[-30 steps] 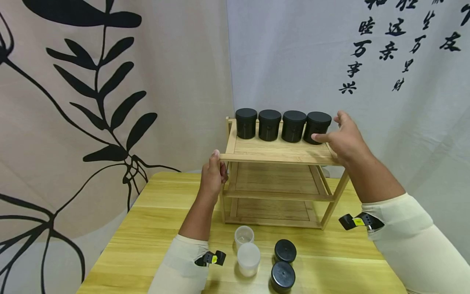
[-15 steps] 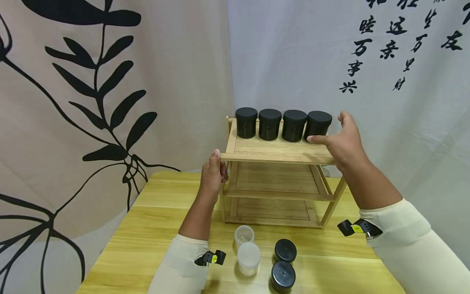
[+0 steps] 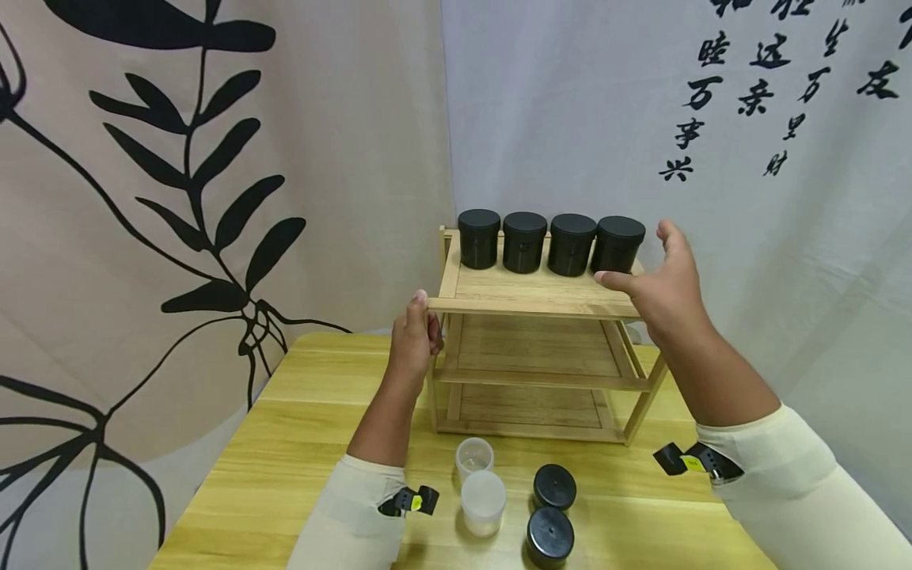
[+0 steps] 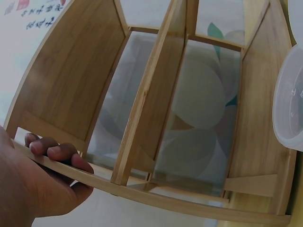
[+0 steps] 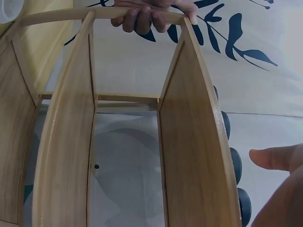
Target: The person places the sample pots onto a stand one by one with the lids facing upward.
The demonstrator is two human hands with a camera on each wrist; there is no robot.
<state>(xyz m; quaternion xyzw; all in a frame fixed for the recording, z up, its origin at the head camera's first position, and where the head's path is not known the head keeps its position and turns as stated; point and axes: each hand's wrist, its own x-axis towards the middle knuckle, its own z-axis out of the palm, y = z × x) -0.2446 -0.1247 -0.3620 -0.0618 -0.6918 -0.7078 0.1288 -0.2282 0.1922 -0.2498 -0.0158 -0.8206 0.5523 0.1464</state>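
Observation:
A three-tier wooden shelf rack (image 3: 541, 294) stands on the table. Several black lidded jars (image 3: 523, 247) line up across its top tier. My left hand (image 3: 413, 340) grips the rack's left side frame just under the top tier; in the left wrist view its fingers (image 4: 61, 151) curl round the wooden rail. Beside the rightmost black jar (image 3: 618, 244) is my right hand (image 3: 668, 293), thumb and index finger spread apart and nothing held. The right wrist view shows its thumb (image 5: 272, 157) apart from the jars; its other fingers are mostly hidden.
In front of the rack, a translucent cup (image 3: 473, 457) and a whitish container (image 3: 483, 504) stand close together on the wooden table (image 3: 285, 475). To their right are two black round containers (image 3: 554, 486). Printed curtains (image 3: 356, 158) hang behind.
My right hand has shifted slightly left and down beside the rightmost jar, its thumb lower along the jar's front. The left hand and the rack have stayed put.

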